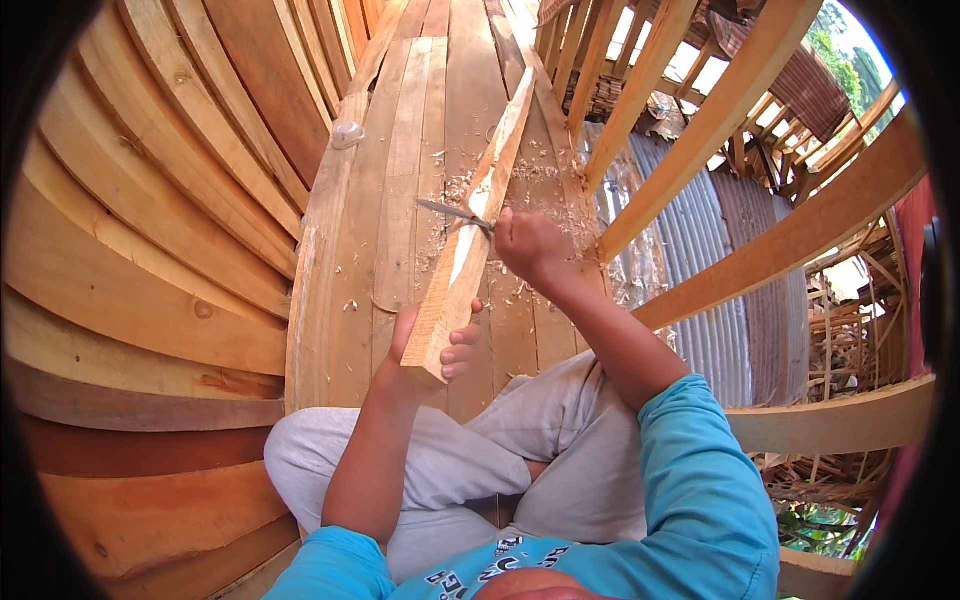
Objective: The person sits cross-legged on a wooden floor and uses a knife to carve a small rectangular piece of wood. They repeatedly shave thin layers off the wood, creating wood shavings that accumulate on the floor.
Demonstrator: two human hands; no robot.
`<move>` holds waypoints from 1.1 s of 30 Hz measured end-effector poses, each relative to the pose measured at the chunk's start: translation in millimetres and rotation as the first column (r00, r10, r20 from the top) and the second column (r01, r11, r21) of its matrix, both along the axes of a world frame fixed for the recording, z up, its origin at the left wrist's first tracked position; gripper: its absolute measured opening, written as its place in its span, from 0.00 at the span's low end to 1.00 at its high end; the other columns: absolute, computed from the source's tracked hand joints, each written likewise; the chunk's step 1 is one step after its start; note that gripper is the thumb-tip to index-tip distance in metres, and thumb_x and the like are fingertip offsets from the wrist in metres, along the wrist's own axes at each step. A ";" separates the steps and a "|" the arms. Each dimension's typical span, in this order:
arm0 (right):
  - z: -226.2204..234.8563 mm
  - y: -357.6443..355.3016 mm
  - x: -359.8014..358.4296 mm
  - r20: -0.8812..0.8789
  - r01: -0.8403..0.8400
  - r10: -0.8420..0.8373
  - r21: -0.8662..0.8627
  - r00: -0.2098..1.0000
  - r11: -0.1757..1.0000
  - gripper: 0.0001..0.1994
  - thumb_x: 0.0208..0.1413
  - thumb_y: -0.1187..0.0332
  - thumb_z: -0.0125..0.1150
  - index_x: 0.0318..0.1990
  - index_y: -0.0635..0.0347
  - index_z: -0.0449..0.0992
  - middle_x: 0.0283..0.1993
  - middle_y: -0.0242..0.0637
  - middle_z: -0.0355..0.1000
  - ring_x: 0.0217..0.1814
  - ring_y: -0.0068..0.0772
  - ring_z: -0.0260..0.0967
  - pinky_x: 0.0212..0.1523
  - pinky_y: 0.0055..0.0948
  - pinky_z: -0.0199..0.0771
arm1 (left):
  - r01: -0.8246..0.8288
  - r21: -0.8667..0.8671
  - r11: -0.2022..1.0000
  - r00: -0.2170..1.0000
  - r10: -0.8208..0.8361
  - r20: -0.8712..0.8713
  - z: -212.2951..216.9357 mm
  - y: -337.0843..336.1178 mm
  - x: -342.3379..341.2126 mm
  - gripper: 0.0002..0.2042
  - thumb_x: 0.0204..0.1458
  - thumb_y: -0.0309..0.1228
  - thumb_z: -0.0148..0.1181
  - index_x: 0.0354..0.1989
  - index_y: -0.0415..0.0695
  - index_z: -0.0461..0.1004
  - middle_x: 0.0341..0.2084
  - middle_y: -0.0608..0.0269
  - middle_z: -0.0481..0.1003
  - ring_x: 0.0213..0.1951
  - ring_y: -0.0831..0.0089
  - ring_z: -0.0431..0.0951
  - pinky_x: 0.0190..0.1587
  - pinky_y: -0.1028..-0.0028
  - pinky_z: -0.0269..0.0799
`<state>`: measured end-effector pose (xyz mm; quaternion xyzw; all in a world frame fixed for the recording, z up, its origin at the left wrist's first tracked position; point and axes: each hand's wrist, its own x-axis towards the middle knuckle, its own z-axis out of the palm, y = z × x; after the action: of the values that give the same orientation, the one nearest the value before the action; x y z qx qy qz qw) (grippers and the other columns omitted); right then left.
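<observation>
A long squared wooden beam [450, 290] slants away from me across the floor, its near end raised over my crossed legs. My left hand [458, 345] wraps around that near end from below, fingers curled up its right side. My right hand [528, 243] is closed in a fist just right of the beam. From the fist a dark knife blade [447, 209] points left across the beam's top face; the handle is hidden in my fingers. Pale, freshly cut wood shows along the top, with curled shavings [482, 190] at and beyond the blade.
Plank flooring [400, 200] runs ahead, strewn with wood shavings. A wall of upright boards [190, 230] stands on the left. On the right are spaced wooden railing slats [700, 120], with corrugated metal sheets [705, 280] beyond. A small clear plastic item [347, 134] lies at the floor's left.
</observation>
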<state>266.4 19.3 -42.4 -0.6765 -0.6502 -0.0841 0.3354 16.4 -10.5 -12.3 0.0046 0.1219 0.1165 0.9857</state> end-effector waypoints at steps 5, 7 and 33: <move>-2.1 3.1 9.4 -0.040 -0.006 0.007 0.044 0.999 0.999 0.25 0.61 0.62 0.45 0.10 0.58 0.69 0.12 0.50 0.66 0.13 0.55 0.67 0.21 0.50 0.69 | 0.060 0.196 0.979 0.972 -0.013 -0.236 1.5 -7.1 3.6 0.22 0.64 0.45 0.38 0.54 0.39 0.66 0.23 0.60 0.66 0.16 0.69 0.69 0.17 0.69 0.69; -9.8 5.4 -0.4 -0.124 0.198 -0.196 0.010 0.973 0.980 0.25 0.61 0.63 0.46 0.09 0.57 0.68 0.10 0.48 0.63 0.12 0.53 0.65 0.19 0.49 0.67 | 0.016 0.031 0.999 0.986 -0.011 -0.165 10.5 -5.6 9.8 0.22 0.64 0.46 0.38 0.54 0.39 0.66 0.23 0.60 0.66 0.16 0.70 0.69 0.16 0.69 0.69; 9.1 -11.6 54.1 -0.539 -0.211 -0.046 -0.406 0.841 0.889 0.23 0.69 0.53 0.48 0.31 0.64 0.77 0.27 0.44 0.74 0.33 0.41 0.72 0.39 0.39 0.70 | 0.154 0.298 0.942 0.917 -0.024 -0.398 4.2 -8.8 6.1 0.19 0.64 0.47 0.40 0.47 0.46 0.70 0.19 0.60 0.68 0.12 0.68 0.68 0.14 0.65 0.67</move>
<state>320.5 7.7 -33.2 -0.7022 -0.5615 0.2750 0.3407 22.4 -19.2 -8.1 0.1946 0.2941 0.0863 0.9318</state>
